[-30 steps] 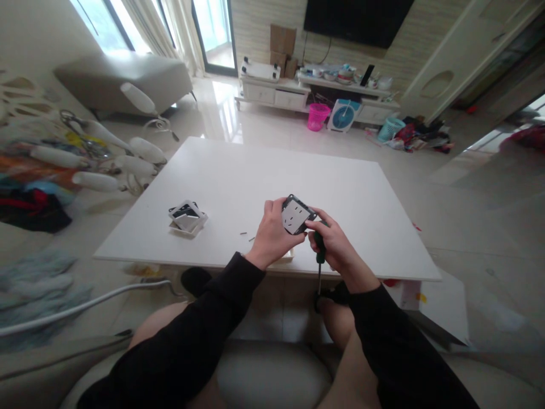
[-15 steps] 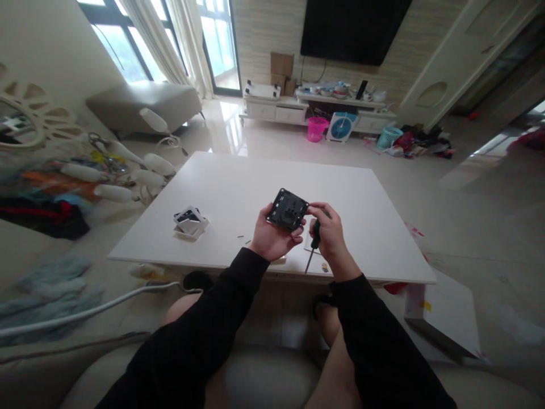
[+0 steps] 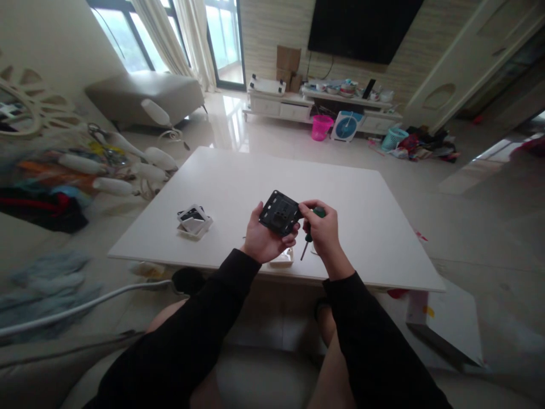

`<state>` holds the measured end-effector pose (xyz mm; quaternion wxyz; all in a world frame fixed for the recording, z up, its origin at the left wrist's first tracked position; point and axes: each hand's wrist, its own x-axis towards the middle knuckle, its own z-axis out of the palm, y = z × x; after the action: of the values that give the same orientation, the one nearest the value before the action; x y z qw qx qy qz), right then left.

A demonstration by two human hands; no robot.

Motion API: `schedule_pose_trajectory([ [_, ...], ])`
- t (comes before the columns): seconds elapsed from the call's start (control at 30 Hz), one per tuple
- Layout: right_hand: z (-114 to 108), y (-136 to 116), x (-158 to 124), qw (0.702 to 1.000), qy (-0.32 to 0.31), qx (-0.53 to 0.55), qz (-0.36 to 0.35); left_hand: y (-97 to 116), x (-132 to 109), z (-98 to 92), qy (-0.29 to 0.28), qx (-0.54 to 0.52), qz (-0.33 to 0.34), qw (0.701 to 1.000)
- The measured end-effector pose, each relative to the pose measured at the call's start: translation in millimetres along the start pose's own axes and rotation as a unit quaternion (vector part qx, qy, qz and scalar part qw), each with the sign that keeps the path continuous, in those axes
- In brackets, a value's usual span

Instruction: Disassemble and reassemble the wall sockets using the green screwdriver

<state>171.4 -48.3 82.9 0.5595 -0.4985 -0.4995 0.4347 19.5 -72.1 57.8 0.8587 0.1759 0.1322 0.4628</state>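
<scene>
Head view, my remote feed: where do you log the main piece?

I log the flat, square black plastic plate with a raised centre block (image 3: 279, 213) up off the table, over its near edge. The left hand (image 3: 264, 243) cradles it from below, fingers part-curled underneath, thumb along the left edge. I judge that grip leaves the black face open to view.

And the right hand (image 3: 322, 228)?

Finger and thumb tips nearly together at the plate's right edge; I cannot tell whether they pinch it or merely touch. The other fingers are folded round the screwdriver with a dark green handle and thin metal shaft (image 3: 308, 237), tip angled down and near. Probably parked in the palm so the fingertips stay usable.

Surroundings?

The broad, white, smooth-topped table (image 3: 340, 187) carries a small stack of white and black square frames (image 3: 195, 222) to the left, well apart from the hands. Just near of the left hand sits a shallow white open box (image 3: 283, 259), partly covered by that hand; I can't make out its contents.

Obstructions?

A pale object lies beside the right wrist, mostly hidden. Far off, on the floor: the pink perforated plastic basket (image 3: 321, 128), clear of the work.
</scene>
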Motion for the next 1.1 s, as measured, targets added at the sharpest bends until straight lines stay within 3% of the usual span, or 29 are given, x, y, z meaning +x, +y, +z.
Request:
schedule_pose_trajectory([
  [0.23, 12.6, 12.9, -2.9, 0.999, 0.02, 0.035, 0.012, 9.2, 0.6, -3.3, 0.031, 0.007, -0.016, 0.999],
  [0.4, 9.6, 19.2, -10.3, 0.998, 0.027, 0.055, 0.024, 5.8, 2.3, 2.0, 0.006, -0.01, -0.022, 1.0],
  [0.5, -0.4, 18.4, -8.5, 0.993, 0.085, 0.084, 0.014, 6.2, 3.2, 6.3, -0.005, -0.037, -0.026, 0.999],
  [0.6, -12.3, 16.6, -4.8, 0.979, 0.138, 0.141, 0.06, 7.8, 4.2, 7.2, -0.003, -0.051, -0.024, 0.998],
  [0.7, -19.6, 14.1, -4.0, 0.977, 0.096, 0.161, 0.1, 7.8, 5.6, 5.5, -0.002, -0.055, -0.025, 0.998],
  [0.77, -20.8, 12.3, -5.1, 0.984, 0.072, 0.14, 0.087, 6.4, 5.8, 3.9, -0.007, -0.056, -0.025, 0.998],
  [0.87, -19.3, 9.9, -6.9, 0.988, 0.077, 0.11, 0.072, 3.2, 3.7, 2.2, -0.011, -0.059, -0.021, 0.998],
  [0.97, -16.4, 6.1, -9.1, 0.985, 0.076, 0.119, 0.102, -0.2, 0.4, 2.0, 0.0, -0.055, -0.032, 0.998],
  [1.1, -11.2, 0.2, -15.3, 0.987, 0.037, 0.121, 0.104, -4.7, -1.4, 3.0, 0.006, -0.044, -0.037, 0.998],
])
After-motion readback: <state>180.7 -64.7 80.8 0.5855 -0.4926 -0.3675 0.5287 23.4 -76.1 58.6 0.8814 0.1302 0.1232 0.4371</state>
